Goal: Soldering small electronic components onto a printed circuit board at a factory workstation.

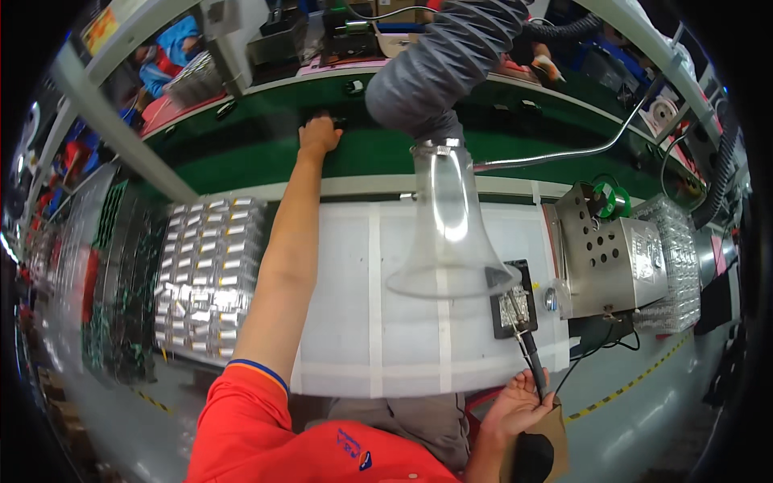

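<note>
On the green conveyor belt [241, 157]: a small dark part [336, 121] is being covered by the left hand [318, 135], fingers curled on it.
Right hand [519, 406]: a black soldering iron [530, 354] is being gripped, fingers clamped, tip over the small black fixture [515, 299] on the white surface [346, 306].

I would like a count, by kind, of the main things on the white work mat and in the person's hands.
Soldering iron, in the right hand: 1
Black fixture with a metal part: 1
Clear fume hood funnel: 1
Small dark part on the green belt under the left hand: 1
Total: 4
</note>
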The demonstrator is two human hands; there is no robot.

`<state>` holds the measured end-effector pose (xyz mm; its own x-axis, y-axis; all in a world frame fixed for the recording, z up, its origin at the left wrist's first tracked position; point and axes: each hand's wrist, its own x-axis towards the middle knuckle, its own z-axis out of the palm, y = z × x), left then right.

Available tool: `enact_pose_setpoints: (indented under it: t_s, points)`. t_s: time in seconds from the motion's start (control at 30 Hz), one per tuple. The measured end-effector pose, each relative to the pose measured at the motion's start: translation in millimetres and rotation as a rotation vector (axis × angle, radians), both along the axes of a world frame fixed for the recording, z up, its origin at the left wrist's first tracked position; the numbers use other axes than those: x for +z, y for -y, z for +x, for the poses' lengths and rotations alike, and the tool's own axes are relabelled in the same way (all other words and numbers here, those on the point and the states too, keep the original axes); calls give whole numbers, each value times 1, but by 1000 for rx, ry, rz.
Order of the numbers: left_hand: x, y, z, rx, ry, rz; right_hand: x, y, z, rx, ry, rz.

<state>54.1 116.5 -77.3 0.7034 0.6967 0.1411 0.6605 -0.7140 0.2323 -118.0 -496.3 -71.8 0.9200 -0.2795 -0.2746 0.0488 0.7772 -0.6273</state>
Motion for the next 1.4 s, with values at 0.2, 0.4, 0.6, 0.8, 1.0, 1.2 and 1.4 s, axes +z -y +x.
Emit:
enact_pose_setpoints:
  t_s: [0.2, 0.4, 0.6, 0.8, 1.0, 1.2, 1.4]
  points:
    - [52, 105, -96, 26, 272, -149, -3, -3, -3, 57, 106, -47]
    - [74, 257, -265, -373, 145, -482, 9, -8, 12, 310, 77, -399]
    - [58, 309, -283, -482, 495, -173, 5, 6, 24, 373, 148, -266]
    - [76, 209, -375, 75, 445, 144, 3, -3, 27, 394, 178, -211]
    - [56, 153, -381, 112, 69, 362, -4, -27, 14, 450, 199, -185]
    - [81, 153, -369, 100, 452, -98, 9, -34, 8, 569, 220, -310]
    - [95, 252, -335, -55, 604, -552, 15, -45, 7, 778, 380, -414]
